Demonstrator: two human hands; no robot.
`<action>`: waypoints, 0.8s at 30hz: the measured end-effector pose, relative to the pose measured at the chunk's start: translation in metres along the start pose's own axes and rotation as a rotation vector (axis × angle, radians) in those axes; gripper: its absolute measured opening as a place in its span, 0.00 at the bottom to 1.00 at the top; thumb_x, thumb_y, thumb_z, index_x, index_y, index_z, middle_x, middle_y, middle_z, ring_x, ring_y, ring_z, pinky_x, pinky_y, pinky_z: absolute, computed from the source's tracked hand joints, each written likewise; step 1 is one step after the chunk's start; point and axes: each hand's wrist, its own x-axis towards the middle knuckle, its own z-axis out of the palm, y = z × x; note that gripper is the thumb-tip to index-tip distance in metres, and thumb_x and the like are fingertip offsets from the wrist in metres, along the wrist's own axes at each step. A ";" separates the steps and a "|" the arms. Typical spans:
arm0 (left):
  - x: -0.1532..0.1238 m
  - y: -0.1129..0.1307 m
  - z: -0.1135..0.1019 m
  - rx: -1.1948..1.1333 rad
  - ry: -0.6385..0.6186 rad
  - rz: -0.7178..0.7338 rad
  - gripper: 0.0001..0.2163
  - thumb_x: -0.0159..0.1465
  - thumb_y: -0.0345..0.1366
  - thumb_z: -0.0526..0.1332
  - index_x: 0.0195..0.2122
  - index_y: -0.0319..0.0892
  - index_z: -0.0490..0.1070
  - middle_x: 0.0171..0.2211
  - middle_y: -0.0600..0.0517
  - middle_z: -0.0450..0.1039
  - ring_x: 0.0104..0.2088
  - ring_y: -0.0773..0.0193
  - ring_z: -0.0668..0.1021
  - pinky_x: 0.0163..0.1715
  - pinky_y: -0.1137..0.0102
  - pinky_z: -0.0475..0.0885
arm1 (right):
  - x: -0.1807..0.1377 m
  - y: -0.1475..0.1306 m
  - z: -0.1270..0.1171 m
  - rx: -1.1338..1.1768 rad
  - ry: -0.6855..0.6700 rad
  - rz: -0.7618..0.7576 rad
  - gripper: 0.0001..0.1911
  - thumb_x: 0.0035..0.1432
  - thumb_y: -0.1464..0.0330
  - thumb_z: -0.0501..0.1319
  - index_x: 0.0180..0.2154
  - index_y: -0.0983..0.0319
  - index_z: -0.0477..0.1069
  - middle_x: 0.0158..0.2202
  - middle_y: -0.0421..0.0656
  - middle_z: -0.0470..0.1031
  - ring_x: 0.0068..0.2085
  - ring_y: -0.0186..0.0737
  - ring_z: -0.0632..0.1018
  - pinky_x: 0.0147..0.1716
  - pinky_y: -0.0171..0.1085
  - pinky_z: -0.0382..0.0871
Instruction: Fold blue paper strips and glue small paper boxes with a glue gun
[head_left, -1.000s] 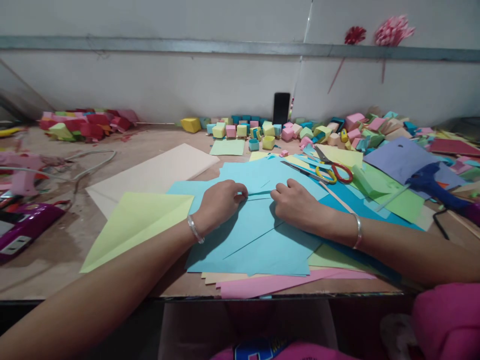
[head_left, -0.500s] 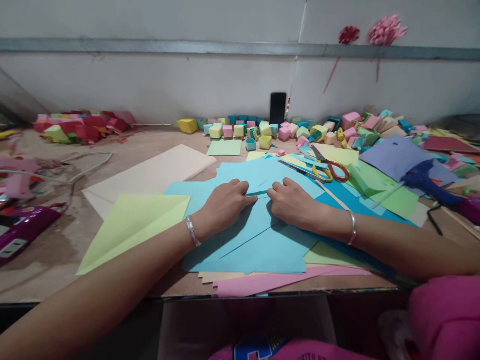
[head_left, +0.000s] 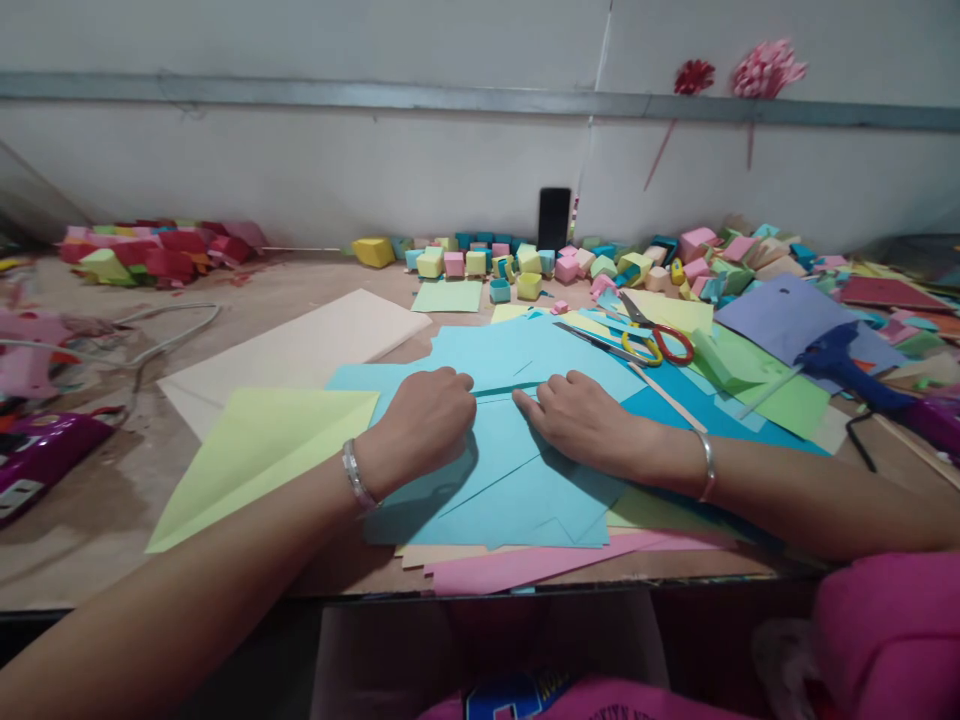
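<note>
A stack of light blue paper sheets (head_left: 517,470) lies at the table's front middle. My left hand (head_left: 424,420) is curled into a loose fist and presses its knuckles down on a fold in the top blue sheet. My right hand (head_left: 581,415) lies beside it, fingers bent and pressed on the same sheet, fingertips along the crease. Both wrists wear silver bangles. A light green folded sheet (head_left: 262,455) lies just left of my left forearm.
A cream sheet (head_left: 300,350) lies behind the green one. Scissors with red and yellow handles (head_left: 652,342) and a blue glue gun (head_left: 847,365) lie to the right. Several small paper cubes (head_left: 525,265) line the back wall by a black phone (head_left: 553,218). A purple device (head_left: 37,450) sits at the left edge.
My left hand has slid a little left along the crease and curled into a fist. My right hand has shifted slightly left, still pressing the blue sheet.
</note>
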 end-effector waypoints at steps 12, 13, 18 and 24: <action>0.001 0.000 -0.001 0.037 0.007 -0.002 0.11 0.61 0.27 0.55 0.25 0.37 0.74 0.27 0.43 0.71 0.32 0.53 0.75 0.23 0.64 0.56 | 0.001 0.012 -0.004 0.015 0.012 0.201 0.13 0.54 0.80 0.54 0.28 0.66 0.76 0.29 0.53 0.75 0.31 0.45 0.70 0.29 0.41 0.48; 0.000 0.000 -0.001 0.038 0.009 -0.002 0.11 0.61 0.28 0.55 0.25 0.37 0.74 0.27 0.43 0.71 0.32 0.53 0.75 0.23 0.64 0.56 | 0.004 0.013 -0.001 0.021 0.116 0.208 0.13 0.55 0.80 0.53 0.29 0.66 0.76 0.30 0.53 0.75 0.32 0.45 0.70 0.29 0.41 0.49; -0.002 0.002 -0.003 0.003 0.036 -0.031 0.09 0.59 0.26 0.56 0.24 0.37 0.74 0.28 0.44 0.71 0.32 0.54 0.74 0.22 0.64 0.52 | 0.024 0.031 0.028 0.212 0.389 0.179 0.12 0.64 0.73 0.54 0.40 0.65 0.77 0.40 0.51 0.76 0.41 0.45 0.71 0.35 0.40 0.56; 0.006 -0.002 0.008 -0.207 0.165 -0.204 0.20 0.66 0.47 0.56 0.23 0.40 0.76 0.31 0.47 0.73 0.30 0.58 0.73 0.22 0.66 0.52 | 0.032 0.048 0.047 0.442 0.264 0.180 0.11 0.61 0.71 0.60 0.44 0.62 0.78 0.41 0.47 0.77 0.43 0.43 0.72 0.40 0.38 0.59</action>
